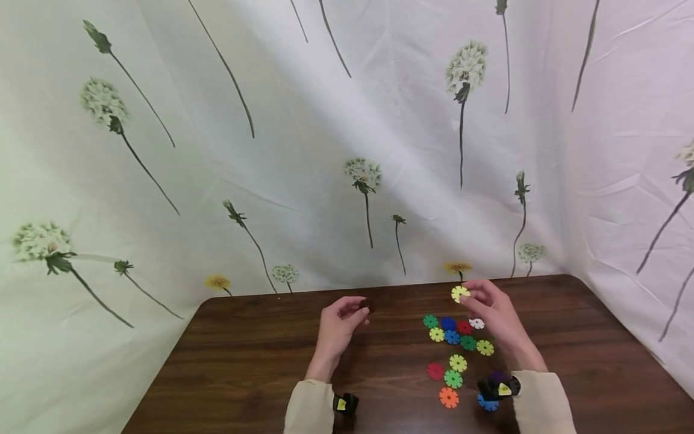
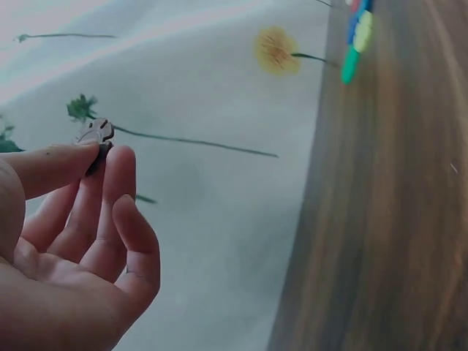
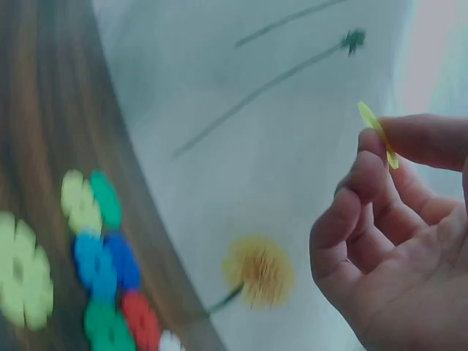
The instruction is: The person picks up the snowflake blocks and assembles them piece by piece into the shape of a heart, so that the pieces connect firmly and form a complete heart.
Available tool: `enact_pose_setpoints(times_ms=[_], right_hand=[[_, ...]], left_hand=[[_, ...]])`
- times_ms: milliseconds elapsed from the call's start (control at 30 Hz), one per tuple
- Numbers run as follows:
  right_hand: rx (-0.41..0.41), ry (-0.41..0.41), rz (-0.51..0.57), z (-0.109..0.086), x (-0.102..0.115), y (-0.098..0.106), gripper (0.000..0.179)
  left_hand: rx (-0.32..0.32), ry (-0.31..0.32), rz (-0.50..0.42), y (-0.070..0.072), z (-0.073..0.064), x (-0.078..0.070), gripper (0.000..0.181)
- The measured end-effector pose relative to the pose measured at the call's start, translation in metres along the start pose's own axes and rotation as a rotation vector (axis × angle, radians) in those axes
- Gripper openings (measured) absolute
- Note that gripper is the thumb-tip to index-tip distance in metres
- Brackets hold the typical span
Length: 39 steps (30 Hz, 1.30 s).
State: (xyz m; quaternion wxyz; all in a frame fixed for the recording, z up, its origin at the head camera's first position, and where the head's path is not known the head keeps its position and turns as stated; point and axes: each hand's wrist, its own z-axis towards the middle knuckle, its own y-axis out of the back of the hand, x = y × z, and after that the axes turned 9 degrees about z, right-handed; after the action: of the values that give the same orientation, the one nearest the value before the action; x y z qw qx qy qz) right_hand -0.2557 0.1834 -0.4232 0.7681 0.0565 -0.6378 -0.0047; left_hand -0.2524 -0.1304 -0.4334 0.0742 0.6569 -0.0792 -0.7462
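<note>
Between thumb and fingertips, my left hand point(image 1: 337, 325) pinches a small dark notched disc point(image 1: 366, 305); in the left wrist view that disc point(image 2: 98, 142) is partly covered by the thumb. My right hand point(image 1: 496, 313) pinches a yellow notched disc point(image 1: 458, 293) by its edge. Edge-on, the yellow disc point(image 3: 378, 134) appears thin in the right wrist view. Both hands are raised, apart from each other. Below the right hand lie several flat notched discs, among them a blue disc point(image 1: 452, 337), a red disc point(image 1: 464, 327) and a white disc point(image 1: 477, 323).
Closer to the front of the brown wooden table point(image 1: 244, 361) lie an orange disc point(image 1: 449, 398), a light green disc point(image 1: 453, 379) and a red disc point(image 1: 435, 371). Another blue disc point(image 1: 488, 404) is partly hidden by the right wrist camera. Behind hangs a dandelion-print curtain point(image 1: 303, 150).
</note>
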Motion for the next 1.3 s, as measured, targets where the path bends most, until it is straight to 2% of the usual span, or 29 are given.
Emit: enact_pose_setpoints(times_ms=[133, 400, 533, 600, 767, 1300], right_hand=[[0.002, 0.033, 0.029, 0.002, 0.012, -0.017, 0.038], [0.049, 0.107, 0.053, 0.0, 0.029, -0.043, 0.034], [0.084, 0.131, 0.073, -0.005, 0.036, -0.056, 0.031], [0.094, 0.117, 0.082, -0.007, 0.039, -0.061, 0.032], [0.074, 0.07, 0.091, -0.011, 0.043, -0.069, 0.035], [0.101, 0.093, 0.103, -0.008, 0.037, -0.079, 0.033]], left_hand=[[-0.013, -0.003, -0.056, -0.004, 0.0, -0.009, 0.03], [-0.007, -0.043, -0.094, -0.009, -0.008, -0.032, 0.025], [0.024, -0.062, -0.123, -0.012, -0.014, -0.042, 0.024], [0.036, -0.06, -0.129, -0.013, -0.016, -0.045, 0.024], [0.042, -0.044, -0.127, -0.016, -0.018, -0.048, 0.024], [0.094, -0.03, -0.166, -0.022, -0.017, -0.048, 0.024]])
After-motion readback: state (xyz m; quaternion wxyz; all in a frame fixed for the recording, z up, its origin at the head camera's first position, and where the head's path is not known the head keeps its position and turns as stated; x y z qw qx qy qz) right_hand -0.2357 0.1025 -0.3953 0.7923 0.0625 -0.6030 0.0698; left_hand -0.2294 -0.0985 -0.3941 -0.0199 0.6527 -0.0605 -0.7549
